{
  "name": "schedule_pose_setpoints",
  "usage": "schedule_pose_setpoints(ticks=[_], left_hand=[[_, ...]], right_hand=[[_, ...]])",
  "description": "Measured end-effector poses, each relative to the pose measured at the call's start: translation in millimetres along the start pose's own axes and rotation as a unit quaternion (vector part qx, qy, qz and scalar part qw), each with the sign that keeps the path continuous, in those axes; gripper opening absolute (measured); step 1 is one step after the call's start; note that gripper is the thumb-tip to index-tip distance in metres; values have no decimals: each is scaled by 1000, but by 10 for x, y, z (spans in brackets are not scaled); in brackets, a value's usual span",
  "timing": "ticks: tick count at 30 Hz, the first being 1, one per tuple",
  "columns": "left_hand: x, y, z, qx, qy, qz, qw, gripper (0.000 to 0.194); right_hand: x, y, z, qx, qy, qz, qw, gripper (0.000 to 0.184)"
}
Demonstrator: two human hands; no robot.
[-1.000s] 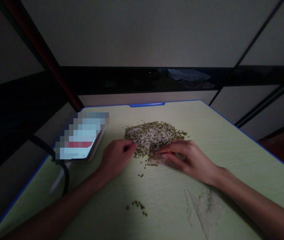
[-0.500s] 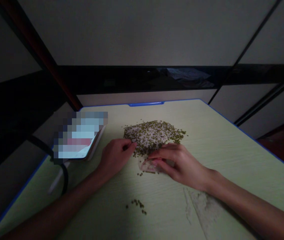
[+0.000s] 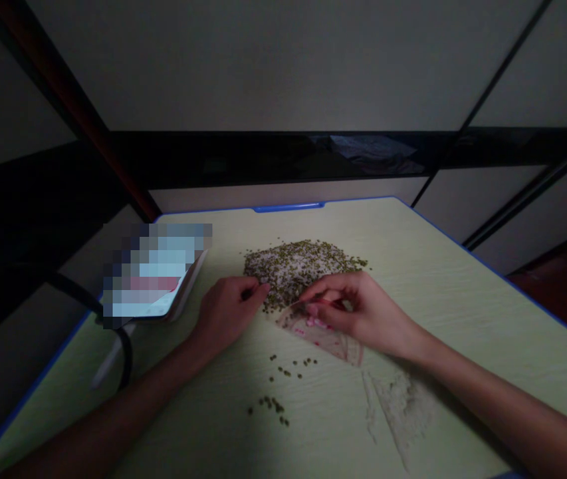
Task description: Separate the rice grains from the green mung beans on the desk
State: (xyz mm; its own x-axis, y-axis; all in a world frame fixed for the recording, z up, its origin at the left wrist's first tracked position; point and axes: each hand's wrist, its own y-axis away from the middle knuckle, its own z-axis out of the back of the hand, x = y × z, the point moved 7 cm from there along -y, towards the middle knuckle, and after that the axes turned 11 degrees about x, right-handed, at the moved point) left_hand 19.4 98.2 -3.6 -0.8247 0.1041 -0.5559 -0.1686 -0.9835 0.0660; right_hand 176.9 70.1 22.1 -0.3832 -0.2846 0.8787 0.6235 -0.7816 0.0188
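A mixed pile of small green beans (image 3: 330, 250) and white grains that look like rice (image 3: 283, 263) lies on the table. My right hand (image 3: 363, 309), at the near right edge of this pile, pinches a clear protractor (image 3: 328, 342) with pink markings. The protractor slants, its straight edge facing me. Beside the pile's left edge rests my left hand (image 3: 228, 303), its fingers curled inward; whatever they may hold is hidden. Several loose green beans (image 3: 288, 372) lie between the protractor and another small bean group (image 3: 273, 404) closer to me.
A device with a lit, blurred screen (image 3: 158, 273) stands at the left, a dark cable (image 3: 123, 352) beside it. A pale patch of fine grains (image 3: 403, 406) lies near my right forearm. The table (image 3: 462, 319) has a blue rim; cabinet panels (image 3: 283, 66) rise behind it.
My right hand has lifted and turned the protractor, so more of it shows. More loose beans are visible on the near side of the pile. My left hand has hardly moved.
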Motion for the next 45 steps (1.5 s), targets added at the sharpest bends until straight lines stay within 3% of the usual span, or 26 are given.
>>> schedule_pose_setpoints(ticks=[6, 16, 30, 35, 38, 42, 45], left_hand=[[23, 4, -18, -3, -3, -7, 1000, 36], [13, 5, -9, -1, 2, 0, 1000, 36], [-3, 20, -6, -4, 2, -9, 1000, 35], [1, 15, -6, -6, -1, -12, 1000, 36], [11, 15, -17, 0, 0, -7, 1000, 36], [1, 16, -16, 5, 1, -8, 1000, 36], [2, 15, -10, 5, -1, -4, 1000, 36]], right_hand=[[-87, 5, -45, 72, -128, -39, 988, 16], [-149, 194, -10, 182, -158, -73, 968, 20], [-118, 57, -550, 206, -168, -42, 963, 19], [2, 68, -551, 225, -246, -29, 943, 11], [78, 84, -273, 165, -261, 5, 951, 10], [141, 147, 259, 5, -195, 87, 977, 16], [130, 220, 506, -95, -129, 109, 981, 37]])
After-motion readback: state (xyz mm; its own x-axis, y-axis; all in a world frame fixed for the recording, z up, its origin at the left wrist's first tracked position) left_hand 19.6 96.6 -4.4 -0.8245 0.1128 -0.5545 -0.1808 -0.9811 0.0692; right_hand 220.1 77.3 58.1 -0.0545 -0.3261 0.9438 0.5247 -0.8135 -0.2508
